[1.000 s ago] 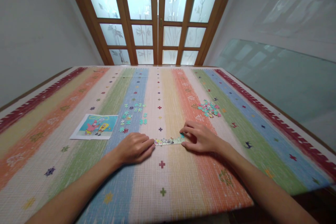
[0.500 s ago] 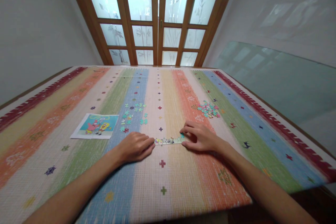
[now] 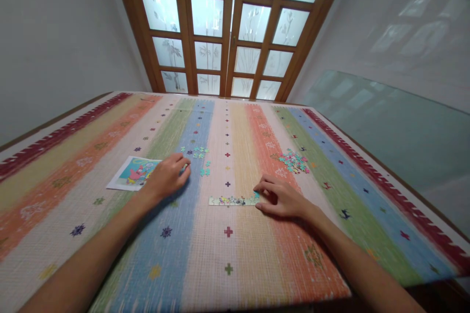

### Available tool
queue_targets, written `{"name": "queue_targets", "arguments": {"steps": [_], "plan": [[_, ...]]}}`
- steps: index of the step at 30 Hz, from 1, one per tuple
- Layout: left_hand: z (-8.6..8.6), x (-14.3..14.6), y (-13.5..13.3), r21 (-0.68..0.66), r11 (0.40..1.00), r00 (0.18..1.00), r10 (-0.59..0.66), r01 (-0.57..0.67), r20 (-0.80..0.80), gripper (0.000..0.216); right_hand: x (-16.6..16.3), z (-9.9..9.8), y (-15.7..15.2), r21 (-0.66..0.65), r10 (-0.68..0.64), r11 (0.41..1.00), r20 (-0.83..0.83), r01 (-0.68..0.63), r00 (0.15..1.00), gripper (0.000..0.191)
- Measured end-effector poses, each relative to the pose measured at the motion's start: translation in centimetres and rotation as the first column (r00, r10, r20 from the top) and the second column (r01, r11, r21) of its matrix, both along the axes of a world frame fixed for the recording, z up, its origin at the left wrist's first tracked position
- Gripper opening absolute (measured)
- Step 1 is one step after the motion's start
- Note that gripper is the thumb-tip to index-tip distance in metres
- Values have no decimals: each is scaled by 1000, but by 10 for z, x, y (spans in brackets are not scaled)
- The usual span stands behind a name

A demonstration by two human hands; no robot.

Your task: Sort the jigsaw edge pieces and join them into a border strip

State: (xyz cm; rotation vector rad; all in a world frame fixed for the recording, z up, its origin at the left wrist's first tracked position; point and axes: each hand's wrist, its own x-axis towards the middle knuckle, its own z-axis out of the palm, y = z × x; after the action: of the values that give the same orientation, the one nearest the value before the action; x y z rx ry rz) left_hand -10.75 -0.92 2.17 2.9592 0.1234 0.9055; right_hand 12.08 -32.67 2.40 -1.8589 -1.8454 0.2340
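Note:
A narrow strip of joined jigsaw pieces lies on the striped cloth in front of me. At its right end my right hand pinches a teal puzzle piece between thumb and forefinger, close against the strip. My left hand is over the left group of loose pieces, its fingers curled around a small teal puzzle piece at the fingertips. Several loose puzzle pieces lie just beyond that hand. The left hand partly covers a printed cartoon picture.
A pile of mixed jigsaw pieces sits to the right, beyond my right hand. The striped tablecloth covers the table, whose near edge is close to me. Wooden glass-paned doors stand behind, and a glass panel is at the right.
My left hand has left the strip's left end and moved left and away from me to the loose pieces. My right hand stays at the strip's right end. The view has shifted slightly.

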Motion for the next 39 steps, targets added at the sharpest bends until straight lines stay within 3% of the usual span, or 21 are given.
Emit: {"name": "queue_targets", "arguments": {"steps": [6, 12, 27, 33, 39], "plan": [[-9, -5, 42, -103, 979, 981, 166, -175, -96, 29, 0, 0, 1, 0, 8, 1000, -14, -8, 1000, 23], [-9, -6, 42, -207, 939, 935, 211, -275, -284, 36, 2, -4, 0, -11, 7, 1000, -31, -8, 999, 25], [-3, -6, 40, -253, 916, 929, 234, -310, -287, 27, 4, -8, 1, 7, 20, 1000, -11, -20, 1000, 26], [18, -6, 27, -428, 870, 959, 156, -246, -235, 23, 3, -9, 0, 6, 16, 1000, 0, -16, 1000, 25], [30, 1, -20, -682, 728, 983, -67, -70, -172, 24, 3, -8, 1, 12, 29, 1000, 1, -29, 1000, 25]]}}
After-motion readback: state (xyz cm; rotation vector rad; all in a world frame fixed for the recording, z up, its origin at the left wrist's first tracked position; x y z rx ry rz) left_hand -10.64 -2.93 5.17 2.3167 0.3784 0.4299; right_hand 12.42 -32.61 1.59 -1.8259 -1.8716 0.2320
